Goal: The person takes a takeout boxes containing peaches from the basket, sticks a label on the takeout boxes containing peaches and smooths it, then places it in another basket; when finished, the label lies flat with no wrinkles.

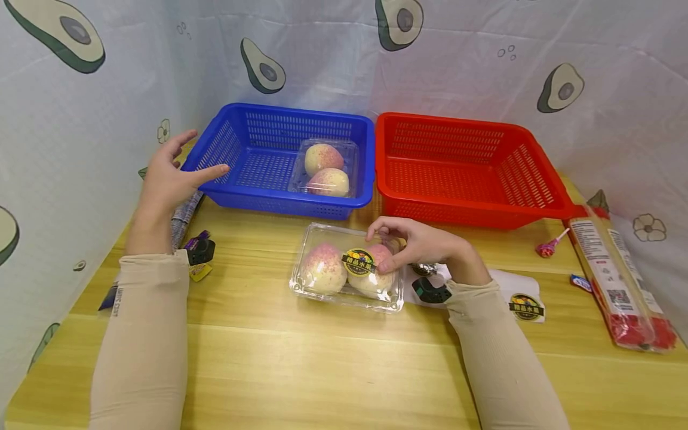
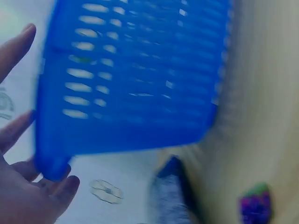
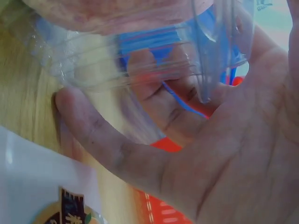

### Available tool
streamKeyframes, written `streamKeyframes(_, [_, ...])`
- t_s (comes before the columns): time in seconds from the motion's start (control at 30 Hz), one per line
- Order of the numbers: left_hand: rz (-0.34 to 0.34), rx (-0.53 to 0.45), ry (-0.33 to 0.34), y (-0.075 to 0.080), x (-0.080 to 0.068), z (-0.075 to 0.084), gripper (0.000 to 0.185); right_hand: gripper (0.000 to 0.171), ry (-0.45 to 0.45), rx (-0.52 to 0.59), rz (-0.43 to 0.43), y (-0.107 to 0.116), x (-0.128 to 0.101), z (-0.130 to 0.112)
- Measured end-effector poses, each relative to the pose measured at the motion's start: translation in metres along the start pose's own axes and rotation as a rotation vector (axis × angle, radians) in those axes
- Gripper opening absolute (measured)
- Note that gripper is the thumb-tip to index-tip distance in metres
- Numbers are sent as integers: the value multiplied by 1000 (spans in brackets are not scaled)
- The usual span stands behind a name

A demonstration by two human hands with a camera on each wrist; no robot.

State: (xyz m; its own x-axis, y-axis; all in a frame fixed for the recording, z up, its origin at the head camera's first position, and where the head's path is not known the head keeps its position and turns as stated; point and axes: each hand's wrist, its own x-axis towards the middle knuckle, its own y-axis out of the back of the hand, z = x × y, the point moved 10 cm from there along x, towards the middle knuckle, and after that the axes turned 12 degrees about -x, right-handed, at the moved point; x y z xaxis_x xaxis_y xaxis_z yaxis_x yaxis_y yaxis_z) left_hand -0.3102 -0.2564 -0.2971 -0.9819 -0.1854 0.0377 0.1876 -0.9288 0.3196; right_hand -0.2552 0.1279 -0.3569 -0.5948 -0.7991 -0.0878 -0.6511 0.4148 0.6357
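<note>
My right hand (image 1: pixel 430 242) grips the right end of a clear plastic clamshell box (image 1: pixel 349 303), thumb at the front and fingers over the top. Inside lie two pink-and-cream peaches (image 1: pixel 323 269), with a black-and-gold label (image 1: pixel 359 261) on the lid. In the right wrist view, fingers (image 3: pixel 145 88) show through the clear plastic. My left hand (image 1: pixel 169 179) is at the left end of the blue basket (image 1: pixel 279 205), thumb and fingers spread at its rim. A second clear box (image 1: pixel 298 172) with two peaches sits at the basket's right side.
A red basket (image 1: pixel 473 210) stands right of the blue one. Rightward lie a lollipop (image 1: pixel 547 248), a small blue packet (image 1: pixel 581 282) and a long red-and-clear package (image 1: pixel 618 286). White label backing (image 1: pixel 524 283) lies by my right wrist. Left are a purple wrapper (image 1: pixel 196 240) and a yellow one (image 1: pixel 200 271).
</note>
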Motion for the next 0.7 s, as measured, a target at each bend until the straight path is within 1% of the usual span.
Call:
streamKeyframes(0.07, [-4,0,45,1,3,-11,104,46,6,7,5,0,1,-2])
streamKeyframes(0.17, [-33,-14,90,-1,6,-23,110,47,16,29,20,1,3,-5])
streamKeyframes(0.27, [-64,-35,121,-2,6,-31,113,47,28,30,53,5,4,-9])
streamKeyframes(0.33, [-70,-41,142,-2,6,-35,113,47,36,23,79,8,3,-12])
streamKeyframes(0.5, [-65,-43,163,-3,7,-39,115,43,50,23,128,18,-4,-24])
streamKeyframes(0.6, [-70,-41,168,-5,8,-40,116,41,93,54,166,30,-15,-36])
streamKeyframes(0.7, [-70,-32,170,-6,9,-40,116,40,160,143,224,46,-29,-50])
